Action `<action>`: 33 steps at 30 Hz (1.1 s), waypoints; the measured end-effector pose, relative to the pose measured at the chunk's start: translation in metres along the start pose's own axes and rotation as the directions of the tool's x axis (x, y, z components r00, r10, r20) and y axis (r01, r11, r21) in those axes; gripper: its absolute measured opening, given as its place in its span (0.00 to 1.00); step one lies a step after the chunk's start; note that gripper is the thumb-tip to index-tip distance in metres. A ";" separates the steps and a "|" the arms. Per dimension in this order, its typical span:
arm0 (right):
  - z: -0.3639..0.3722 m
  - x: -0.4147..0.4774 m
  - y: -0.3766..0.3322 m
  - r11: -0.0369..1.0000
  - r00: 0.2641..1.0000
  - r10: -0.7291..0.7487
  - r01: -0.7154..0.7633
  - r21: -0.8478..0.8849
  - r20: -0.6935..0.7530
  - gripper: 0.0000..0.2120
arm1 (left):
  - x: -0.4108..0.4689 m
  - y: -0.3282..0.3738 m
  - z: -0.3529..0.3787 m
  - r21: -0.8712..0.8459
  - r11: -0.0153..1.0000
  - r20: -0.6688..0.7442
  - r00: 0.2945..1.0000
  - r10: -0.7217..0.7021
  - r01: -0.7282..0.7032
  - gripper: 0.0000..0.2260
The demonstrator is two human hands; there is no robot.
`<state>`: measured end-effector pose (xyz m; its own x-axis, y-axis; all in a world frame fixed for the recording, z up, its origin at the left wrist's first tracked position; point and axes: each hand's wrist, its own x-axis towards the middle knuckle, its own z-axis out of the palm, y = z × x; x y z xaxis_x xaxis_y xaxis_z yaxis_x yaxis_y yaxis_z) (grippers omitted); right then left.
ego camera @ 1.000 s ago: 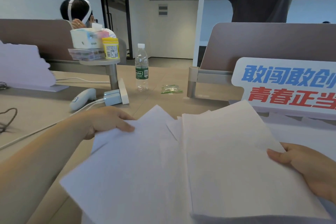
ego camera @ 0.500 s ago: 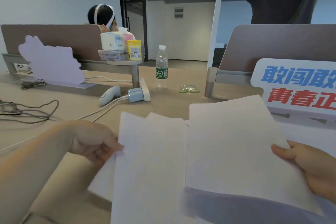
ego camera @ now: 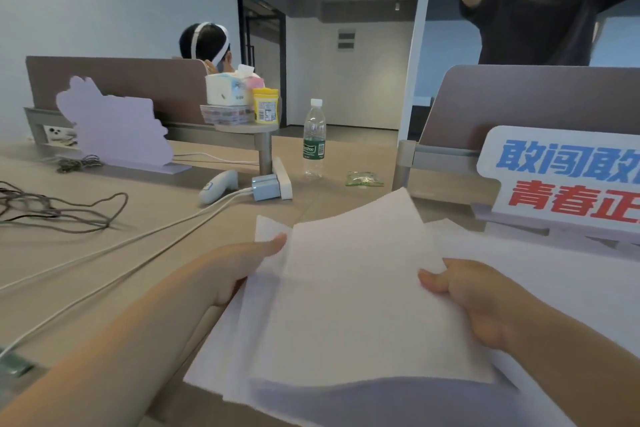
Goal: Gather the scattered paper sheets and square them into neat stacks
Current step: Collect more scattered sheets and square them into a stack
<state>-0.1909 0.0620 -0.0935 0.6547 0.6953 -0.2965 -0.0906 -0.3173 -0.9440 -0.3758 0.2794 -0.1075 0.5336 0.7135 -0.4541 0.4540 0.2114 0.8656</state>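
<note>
The paper sheets [ego camera: 353, 305] hide the fingers of my left hand [ego camera: 242, 270] and my right hand [ego camera: 478, 302] — only the thumbs show. The sign [ego camera: 568, 180] is cut off at the right edge — lettering incomplete.

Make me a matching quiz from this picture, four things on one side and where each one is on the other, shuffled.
Things:
1 water bottle
2 yellow jar
3 paper sheets
4 green wrapper

Places:
A held between left hand and right hand
B on round shelf by tissue box
C lying flat on desk
D standing upright on desk

Pairs: 1-D, 2-B, 3-A, 4-C
</note>
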 end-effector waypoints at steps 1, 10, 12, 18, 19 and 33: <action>0.006 -0.001 0.003 0.999 1.000 -0.016 0.016 -0.034 0.001 0.06 | 0.003 0.002 0.002 -0.001 1.000 0.021 1.000 -0.017 0.017 0.27; -0.003 0.012 0.031 0.632 0.820 -0.537 0.235 -0.739 -0.199 0.17 | 0.006 0.002 0.001 -0.240 0.969 0.071 0.994 0.080 -0.061 0.14; -0.007 0.021 0.037 0.432 0.919 -0.323 -0.069 -0.899 -0.226 0.26 | 0.003 0.004 0.004 -0.141 0.987 0.070 0.994 0.084 -0.073 0.12; -0.024 0.017 0.012 0.638 0.969 -0.235 0.095 -0.764 -0.075 0.17 | 0.014 0.019 0.025 0.133 0.989 -0.170 0.981 0.092 -0.069 0.05; -0.036 0.020 0.006 0.718 0.967 -0.240 0.118 -0.686 -0.085 0.16 | 0.018 0.023 0.028 0.122 0.991 -0.175 0.981 0.080 -0.059 0.06; -0.124 0.047 0.021 0.805 0.866 -0.075 -0.241 -0.542 -0.495 0.30 | 0.059 0.042 0.047 0.161 0.983 -0.011 0.996 0.091 -0.088 0.19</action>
<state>-0.0687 0.0076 -0.1092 0.9450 0.3063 -0.1147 0.1764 -0.7726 -0.6099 -0.2915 0.2989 -0.1085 0.5652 0.7369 -0.3710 0.5140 0.0372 0.8570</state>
